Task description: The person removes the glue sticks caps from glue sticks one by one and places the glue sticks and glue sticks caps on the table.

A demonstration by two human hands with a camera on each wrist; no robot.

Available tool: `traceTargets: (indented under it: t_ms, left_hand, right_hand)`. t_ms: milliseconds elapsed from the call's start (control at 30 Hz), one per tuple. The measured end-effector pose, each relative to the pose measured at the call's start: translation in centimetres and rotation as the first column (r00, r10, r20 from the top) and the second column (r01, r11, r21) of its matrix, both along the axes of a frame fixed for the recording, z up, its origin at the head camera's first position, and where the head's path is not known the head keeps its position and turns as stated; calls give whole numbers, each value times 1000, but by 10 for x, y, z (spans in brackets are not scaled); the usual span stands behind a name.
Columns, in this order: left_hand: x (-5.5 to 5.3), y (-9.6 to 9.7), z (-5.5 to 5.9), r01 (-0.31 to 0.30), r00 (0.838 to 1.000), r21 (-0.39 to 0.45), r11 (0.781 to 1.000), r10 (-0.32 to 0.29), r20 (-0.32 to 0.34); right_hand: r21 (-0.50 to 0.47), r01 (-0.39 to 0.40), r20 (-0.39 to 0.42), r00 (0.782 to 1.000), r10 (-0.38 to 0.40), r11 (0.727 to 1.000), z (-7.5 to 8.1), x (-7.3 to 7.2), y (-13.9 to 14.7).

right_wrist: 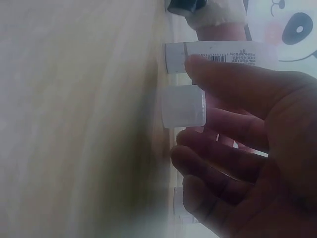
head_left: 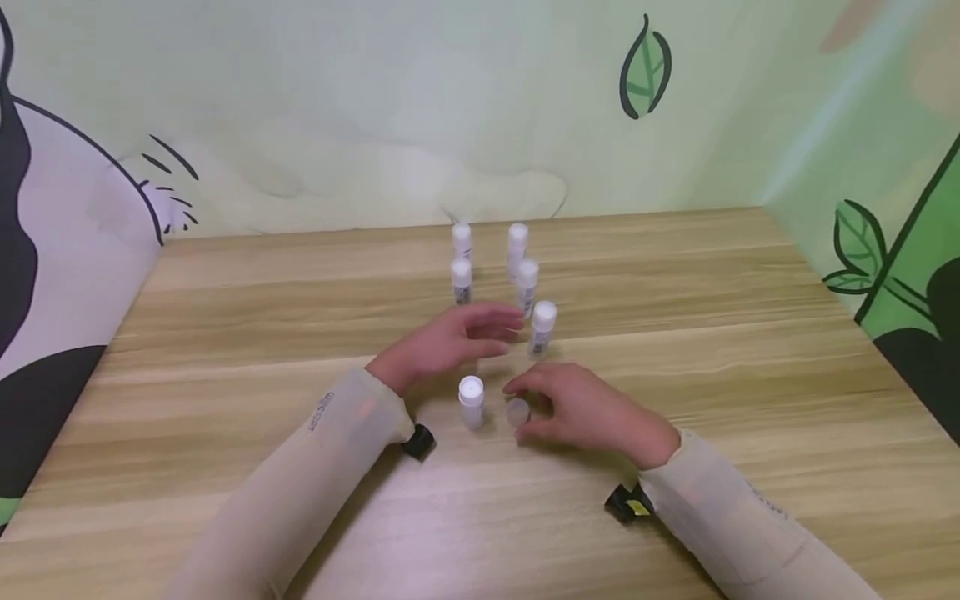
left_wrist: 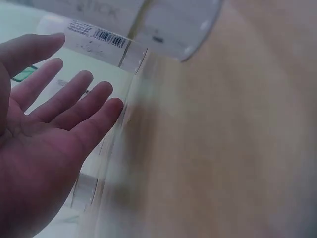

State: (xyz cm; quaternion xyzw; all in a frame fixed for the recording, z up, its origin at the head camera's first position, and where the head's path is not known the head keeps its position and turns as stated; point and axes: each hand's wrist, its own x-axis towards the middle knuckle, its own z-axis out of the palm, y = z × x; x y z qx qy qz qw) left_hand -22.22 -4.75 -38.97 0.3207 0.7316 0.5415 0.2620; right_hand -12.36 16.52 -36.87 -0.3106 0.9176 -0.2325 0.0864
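Note:
An uncapped glue stick [head_left: 471, 403] stands upright on the table between my hands. To its right a small translucent cap [head_left: 517, 412] rests on the wood. My right hand [head_left: 581, 410] curves around this cap [right_wrist: 184, 106], with gaps showing between it and the thumb and fingers in the right wrist view. My left hand [head_left: 450, 343] hovers behind the uncapped stick, fingers extended to the right and palm facing inward. Its fingertips come close to a capped glue stick [head_left: 542, 328], and nothing lies in the palm [left_wrist: 39, 148].
Beyond my left hand, more capped glue sticks stand in two short columns, among them a left one [head_left: 462, 282] and a right one [head_left: 517, 250]. A wall [head_left: 337, 125] with painted leaves borders the wooden table [head_left: 225, 317] at the back.

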Motion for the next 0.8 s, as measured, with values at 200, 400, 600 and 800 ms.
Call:
traceTargets:
  t_ms: [200,400,600,800]
  left_hand:
    - [-10,12,-1,16,1000,-1,1000,-16,20]
    - [-17,21,0,33,999,-8,999,-33,1]
    - [-21,32,0,50,999,-23,998,-50,-10]
    - [-23,40,-3,63,998,-26,998,-63,-14]
  right_hand:
    - [0,-5,6,1000,5,1000,-1,0,0]
    - [4,-4,31,1000,4,1000,-1,-1,1]
    - [8,-6,30,1000,5,1000,-2,-2,3]
    - [11,-10,25,1000,10,1000,-4,-3,5]
